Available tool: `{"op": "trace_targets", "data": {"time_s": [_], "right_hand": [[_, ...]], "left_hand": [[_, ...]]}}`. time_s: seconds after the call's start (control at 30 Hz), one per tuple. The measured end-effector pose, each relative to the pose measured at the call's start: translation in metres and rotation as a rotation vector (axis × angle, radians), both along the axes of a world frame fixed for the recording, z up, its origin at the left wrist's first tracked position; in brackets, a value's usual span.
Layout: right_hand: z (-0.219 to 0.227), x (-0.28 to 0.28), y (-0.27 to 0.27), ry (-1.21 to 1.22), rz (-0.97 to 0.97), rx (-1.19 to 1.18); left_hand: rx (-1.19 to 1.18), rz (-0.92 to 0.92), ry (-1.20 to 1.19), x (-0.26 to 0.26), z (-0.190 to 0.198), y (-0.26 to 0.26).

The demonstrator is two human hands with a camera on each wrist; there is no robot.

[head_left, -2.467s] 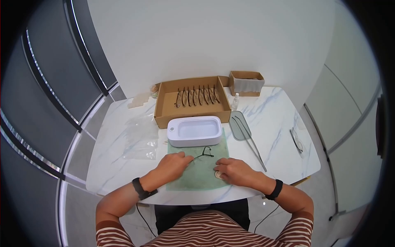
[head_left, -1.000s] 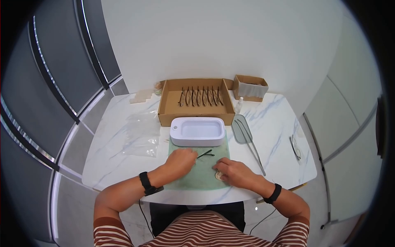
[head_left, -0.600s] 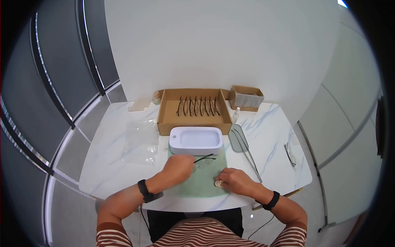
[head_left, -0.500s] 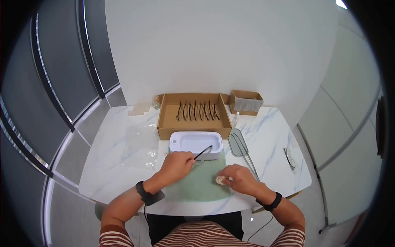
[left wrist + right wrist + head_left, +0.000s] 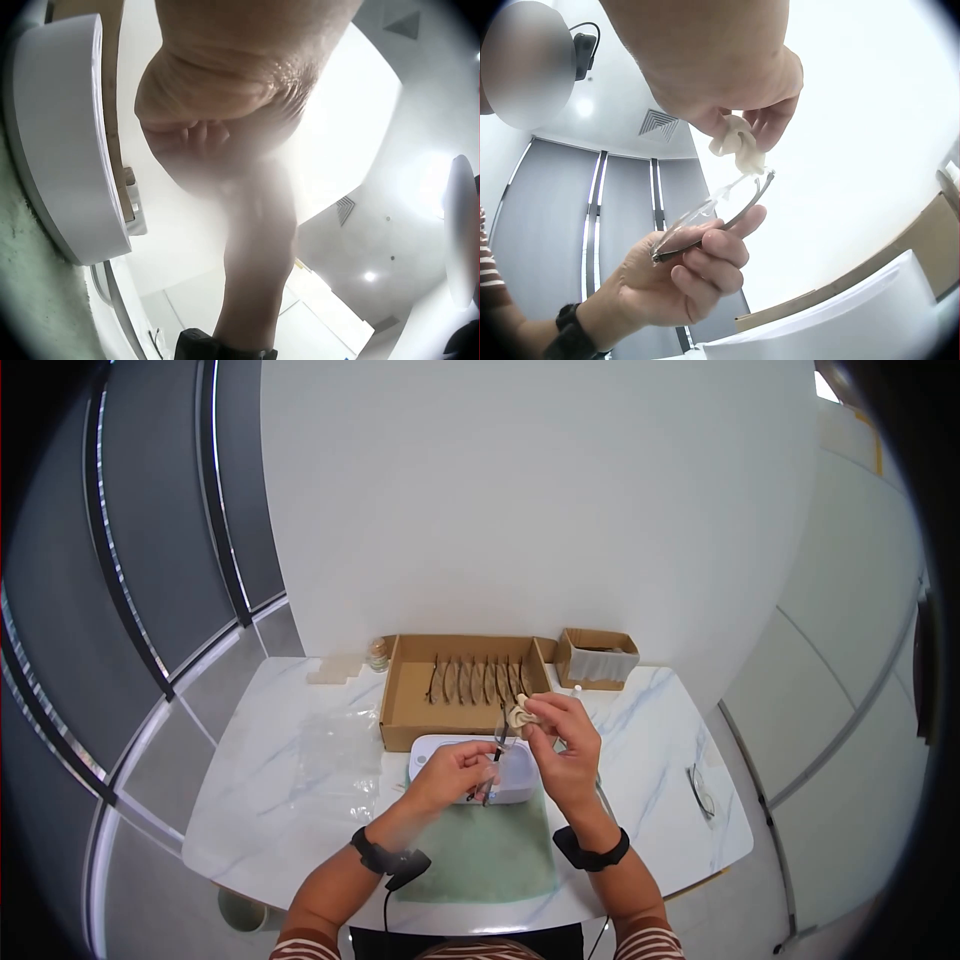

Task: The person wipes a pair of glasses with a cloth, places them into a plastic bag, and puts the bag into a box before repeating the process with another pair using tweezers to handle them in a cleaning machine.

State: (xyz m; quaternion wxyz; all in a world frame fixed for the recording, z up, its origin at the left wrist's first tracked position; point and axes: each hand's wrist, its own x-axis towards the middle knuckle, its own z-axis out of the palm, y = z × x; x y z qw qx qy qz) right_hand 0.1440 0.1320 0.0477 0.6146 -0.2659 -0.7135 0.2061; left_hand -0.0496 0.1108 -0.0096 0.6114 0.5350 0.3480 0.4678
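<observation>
My left hand (image 5: pixel 448 778) holds a pair of eyeglasses (image 5: pixel 751 210) by its dark frame, raised over the pale tub-shaped cleaner (image 5: pixel 518 778). In the right wrist view, the fingers curl round the frame and the clear lens tilts upward. My right hand (image 5: pixel 570 748) pinches a crumpled cream cloth (image 5: pixel 739 142) between thumb and fingers, right at the upper end of the glasses. In the left wrist view, the left palm (image 5: pixel 217 90) is close and blurred, and the glasses are hidden.
Behind the cleaner is a cardboard tray (image 5: pixel 403 710) with several glasses in a row. A smaller box (image 5: pixel 600 672) stands back right. Plastic bags (image 5: pixel 335 770) lie left, another pair of glasses (image 5: pixel 702 792) right. A green mat (image 5: pixel 475 865) lies in front.
Both hands have lifted from the mat and come together over the cleaner. The left hand has raised and turned the glasses; the right has brought the cloth up to them.
</observation>
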Motion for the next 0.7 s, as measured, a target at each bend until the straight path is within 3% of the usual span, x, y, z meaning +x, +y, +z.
{"op": "trace_targets", "data": {"time_s": [0.17,0.4,0.47,0.7], "right_hand": [[-0.015,-0.007,0.018,-0.322,-0.123,0.267],[-0.009,-0.008,0.011,-0.184,-0.094,0.059],[-0.01,-0.011,0.014,-0.322,-0.055,0.223],[-0.013,-0.013,0.013,-0.296,-0.003,0.221]], "left_hand": [[-0.02,0.052,0.062,-0.001,-0.003,0.001],[-0.082,0.109,-0.033,0.0,0.001,-0.001],[-0.022,0.082,0.015,-0.002,0.003,-0.001],[-0.009,0.127,0.005,-0.002,0.008,-0.002]]}}
